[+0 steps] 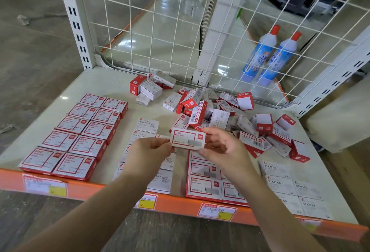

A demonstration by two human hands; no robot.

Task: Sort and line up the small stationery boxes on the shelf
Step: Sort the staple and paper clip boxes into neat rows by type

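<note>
Both hands pinch one red-framed staple box [187, 138] above the shelf [112, 83]. The left hand [149, 151] takes its left end, the right hand [222, 147] its right.

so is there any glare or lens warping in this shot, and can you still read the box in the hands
In the head view, glare streaks the glossy floor behind the wire mesh; wide-angle distortion bows the shelf upright and orange shelf edge. The held box, pinched between left hand and right hand, is sharp enough to show a red border, but its small print is soft.
</note>
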